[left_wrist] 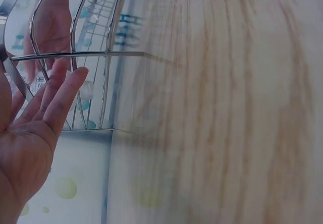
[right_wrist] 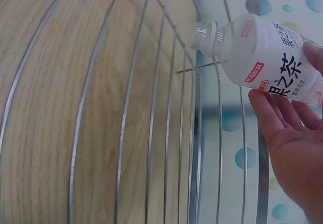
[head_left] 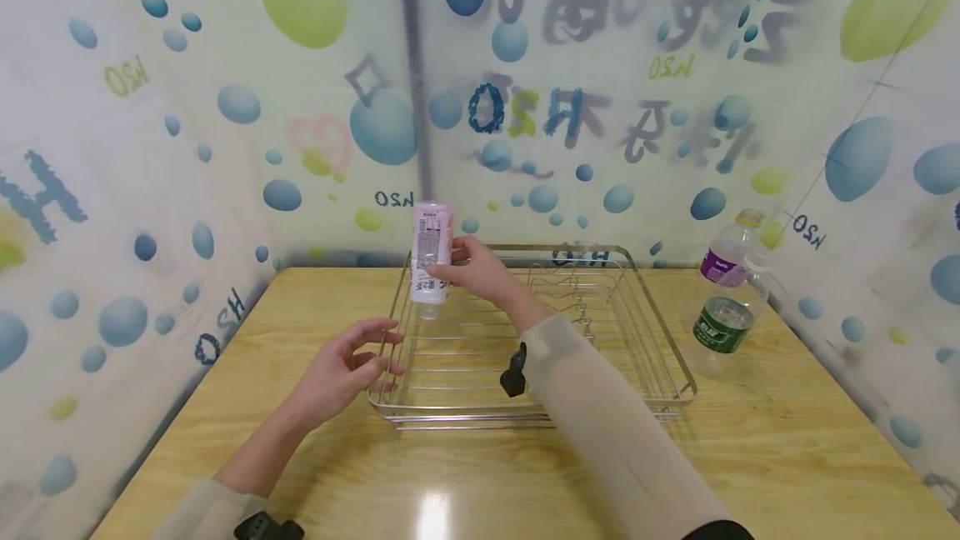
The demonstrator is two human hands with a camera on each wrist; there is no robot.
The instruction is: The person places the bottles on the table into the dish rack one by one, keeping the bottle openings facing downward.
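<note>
My right hand (head_left: 483, 272) holds a pink-and-white labelled plastic bottle (head_left: 431, 252) upside down above the left part of a wire dish rack (head_left: 480, 348). In the right wrist view, fingers and thumb clasp the label of the bottle (right_wrist: 272, 57), and its capless neck points toward the rack's wires (right_wrist: 151, 103). At the rack's left side, my left hand (head_left: 345, 369) has its fingers spread. The left wrist view shows the left hand (left_wrist: 38, 123) with extended fingers by the rack's wire side (left_wrist: 75, 55); whether they touch it is hard to tell.
Right of the rack stand two clear plastic bottles, one with a green label (head_left: 723, 323) and one with a purple label (head_left: 722, 267). The rack rests on a wooden table (head_left: 487, 482). A patterned wall covering (head_left: 480, 182) surrounds its back and sides.
</note>
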